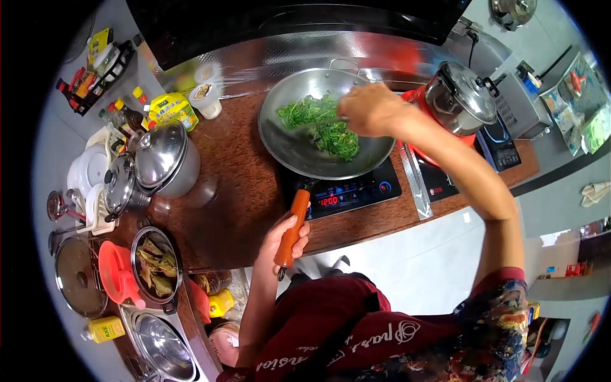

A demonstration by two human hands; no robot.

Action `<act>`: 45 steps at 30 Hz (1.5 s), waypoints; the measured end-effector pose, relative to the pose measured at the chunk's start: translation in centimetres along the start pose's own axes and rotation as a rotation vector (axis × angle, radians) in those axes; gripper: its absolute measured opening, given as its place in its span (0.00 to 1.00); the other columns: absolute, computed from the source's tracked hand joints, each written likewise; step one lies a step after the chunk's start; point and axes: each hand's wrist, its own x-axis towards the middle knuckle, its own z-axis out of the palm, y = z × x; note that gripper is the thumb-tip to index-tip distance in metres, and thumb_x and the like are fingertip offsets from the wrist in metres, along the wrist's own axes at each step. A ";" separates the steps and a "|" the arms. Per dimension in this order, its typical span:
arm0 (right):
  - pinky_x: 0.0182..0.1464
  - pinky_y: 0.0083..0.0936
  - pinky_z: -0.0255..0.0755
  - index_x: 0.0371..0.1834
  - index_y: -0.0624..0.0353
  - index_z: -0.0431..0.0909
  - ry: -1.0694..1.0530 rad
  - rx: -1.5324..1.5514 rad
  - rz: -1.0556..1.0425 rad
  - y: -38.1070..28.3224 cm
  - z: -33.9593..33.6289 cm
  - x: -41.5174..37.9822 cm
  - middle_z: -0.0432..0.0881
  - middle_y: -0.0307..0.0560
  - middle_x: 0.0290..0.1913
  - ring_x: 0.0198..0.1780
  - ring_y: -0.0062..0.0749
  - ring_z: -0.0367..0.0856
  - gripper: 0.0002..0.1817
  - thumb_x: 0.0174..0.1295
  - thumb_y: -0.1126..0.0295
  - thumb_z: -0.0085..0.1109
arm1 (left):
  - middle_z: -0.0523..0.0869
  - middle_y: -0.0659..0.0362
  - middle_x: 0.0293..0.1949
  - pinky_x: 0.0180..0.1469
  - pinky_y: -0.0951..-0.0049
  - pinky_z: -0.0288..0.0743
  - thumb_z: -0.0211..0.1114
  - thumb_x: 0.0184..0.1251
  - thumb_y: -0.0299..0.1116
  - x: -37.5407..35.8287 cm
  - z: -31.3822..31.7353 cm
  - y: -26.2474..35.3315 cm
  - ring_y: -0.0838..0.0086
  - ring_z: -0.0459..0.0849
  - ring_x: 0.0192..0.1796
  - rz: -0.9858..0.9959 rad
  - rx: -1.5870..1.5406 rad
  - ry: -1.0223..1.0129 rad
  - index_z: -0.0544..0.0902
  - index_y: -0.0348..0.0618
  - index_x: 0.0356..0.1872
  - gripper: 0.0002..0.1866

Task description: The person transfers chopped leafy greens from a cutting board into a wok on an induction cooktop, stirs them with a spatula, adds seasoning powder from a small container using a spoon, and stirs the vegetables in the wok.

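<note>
Chopped leafy greens (pixel 337 140) lie in two clumps inside a large grey metal wok (pixel 289 149), which sits on a black induction cooker (pixel 356 191) with red lit digits. My left hand (pixel 280 237) is closed round the wok's brown wooden handle (pixel 296 226). Over the right side of the wok, my right hand (pixel 372 109) is closed on a spatula (pixel 312 123). Its thin grey end reaches left between the clumps, and most of its handle is hidden by my hand.
Left of the wok stand a lidded steel pot (pixel 168 159), a yellow seasoning pouch (pixel 172 111) and a white jar (pixel 205 100). On the right, a lidded pressure pot (pixel 461 99) stands on a red base. A steel sink (pixel 162 347) is at the lower left.
</note>
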 end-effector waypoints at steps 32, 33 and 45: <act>0.43 0.44 0.73 0.64 0.50 0.65 0.192 0.420 0.258 1.2 15.6 -3.4 0.81 0.61 0.38 0.41 0.53 0.80 0.22 0.65 0.66 0.46 | 0.72 0.59 0.30 0.17 0.83 0.65 0.52 0.69 0.40 0.4 -0.6 -0.2 0.81 0.68 0.17 0.011 -0.020 -0.010 0.62 0.48 0.64 0.24; 0.43 0.44 0.74 0.64 0.53 0.63 0.218 0.387 0.241 0.1 15.3 -3.5 0.81 0.62 0.37 0.41 0.54 0.80 0.23 0.66 0.66 0.46 | 0.72 0.59 0.30 0.17 0.83 0.65 0.52 0.69 0.40 0.3 -0.4 -0.1 0.81 0.68 0.17 0.018 -0.014 0.001 0.62 0.48 0.64 0.25; 0.42 0.39 0.72 0.62 0.44 0.69 0.019 0.573 0.272 5.2 10.9 -13.9 0.80 0.56 0.41 0.39 0.49 0.80 0.23 0.63 0.72 0.50 | 0.71 0.61 0.30 0.17 0.85 0.65 0.52 0.69 0.41 0.4 -0.4 -0.4 0.82 0.67 0.18 0.009 -0.008 -0.019 0.62 0.50 0.65 0.25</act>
